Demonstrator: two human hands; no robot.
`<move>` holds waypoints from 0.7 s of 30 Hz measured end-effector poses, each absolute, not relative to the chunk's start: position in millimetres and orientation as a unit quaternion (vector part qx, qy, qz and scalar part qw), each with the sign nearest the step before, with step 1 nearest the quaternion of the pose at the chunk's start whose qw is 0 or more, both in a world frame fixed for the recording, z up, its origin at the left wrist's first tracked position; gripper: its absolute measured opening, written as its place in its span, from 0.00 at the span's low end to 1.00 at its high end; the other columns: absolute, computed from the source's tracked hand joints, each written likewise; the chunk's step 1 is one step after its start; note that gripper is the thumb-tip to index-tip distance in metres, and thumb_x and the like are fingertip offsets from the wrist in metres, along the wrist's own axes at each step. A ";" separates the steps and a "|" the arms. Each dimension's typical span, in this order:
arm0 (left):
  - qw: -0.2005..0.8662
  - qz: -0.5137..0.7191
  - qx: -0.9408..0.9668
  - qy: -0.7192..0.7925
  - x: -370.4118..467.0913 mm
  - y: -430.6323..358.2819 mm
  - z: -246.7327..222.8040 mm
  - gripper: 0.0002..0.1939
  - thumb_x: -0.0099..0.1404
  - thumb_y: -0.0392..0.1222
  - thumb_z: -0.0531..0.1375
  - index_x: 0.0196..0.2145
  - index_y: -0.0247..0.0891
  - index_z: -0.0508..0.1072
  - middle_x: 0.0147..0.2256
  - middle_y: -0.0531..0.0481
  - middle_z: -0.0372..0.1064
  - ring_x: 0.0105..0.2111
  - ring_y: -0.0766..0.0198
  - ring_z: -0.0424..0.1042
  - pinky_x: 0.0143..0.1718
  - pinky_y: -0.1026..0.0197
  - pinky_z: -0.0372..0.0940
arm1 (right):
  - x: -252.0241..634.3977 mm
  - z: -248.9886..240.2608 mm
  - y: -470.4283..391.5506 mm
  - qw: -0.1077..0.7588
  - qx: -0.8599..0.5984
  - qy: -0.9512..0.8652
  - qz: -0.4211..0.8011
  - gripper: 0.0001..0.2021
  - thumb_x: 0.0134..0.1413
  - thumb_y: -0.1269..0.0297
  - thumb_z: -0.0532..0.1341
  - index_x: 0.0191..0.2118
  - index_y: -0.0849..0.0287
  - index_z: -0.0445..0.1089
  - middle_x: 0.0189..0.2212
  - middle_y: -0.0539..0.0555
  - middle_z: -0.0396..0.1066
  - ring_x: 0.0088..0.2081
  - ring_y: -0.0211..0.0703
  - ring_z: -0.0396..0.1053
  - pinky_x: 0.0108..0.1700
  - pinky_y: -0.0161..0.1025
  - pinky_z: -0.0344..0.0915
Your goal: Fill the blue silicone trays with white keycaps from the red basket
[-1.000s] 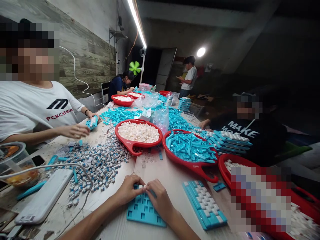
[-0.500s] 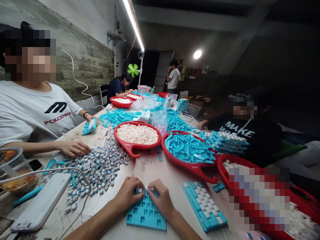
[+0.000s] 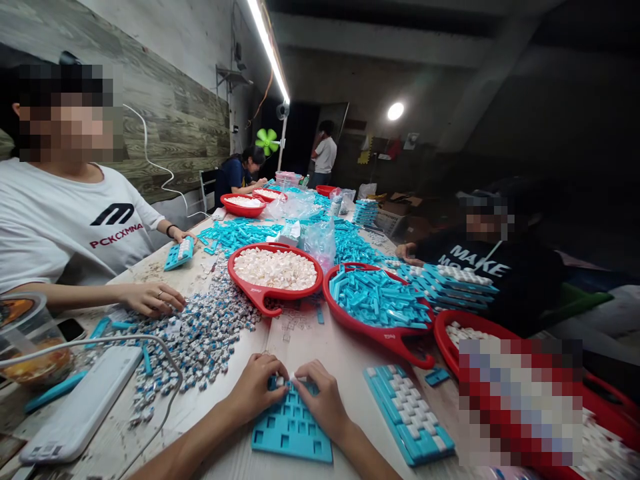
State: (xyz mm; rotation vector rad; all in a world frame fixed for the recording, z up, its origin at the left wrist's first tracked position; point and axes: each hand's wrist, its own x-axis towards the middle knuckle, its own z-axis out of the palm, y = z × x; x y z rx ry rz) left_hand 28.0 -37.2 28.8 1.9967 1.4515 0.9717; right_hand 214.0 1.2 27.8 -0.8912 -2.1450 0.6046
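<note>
A blue plate with square holes (image 3: 294,430), shaped like a small keyboard, lies on the table before me. My left hand (image 3: 263,390) has its fingers and thumb closed over the plate's far left part, where a little white keycap shows under the fingers. From the other side, my right hand (image 3: 323,397) pinches a small white keycap (image 3: 293,377) at the plate's far end. Its thumb lies along the holes. To the right lies a second blue keyboard (image 3: 407,415), with rows of white keycaps fitted.
Red baskets hold white keycaps (image 3: 274,268) and blue strips (image 3: 377,297); another red basket (image 3: 445,337) stands at right. Small grey-and-blue parts (image 3: 200,340) are heaped at left, near a white power bank (image 3: 85,403) and its cable. Co-workers sit on both sides.
My hands stay in nearly the same place on the plate. The co-worker's hand at left shifts slightly over the heap, and the standing person in back moves left.
</note>
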 end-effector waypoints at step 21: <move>0.228 0.345 0.738 0.533 28.5 -37.4 30.0 0.04 0.57 0.38 0.61 0.33 0.39 0.73 0.34 0.52 0.72 0.39 0.60 0.69 0.43 0.58 0.54 | 214.9 26.8 2.1 0.353 -0.345 -0.837 0.236 0.03 0.54 0.72 0.60 0.30 0.58 0.67 0.29 0.53 0.69 0.34 0.44 0.68 0.37 0.39 0.63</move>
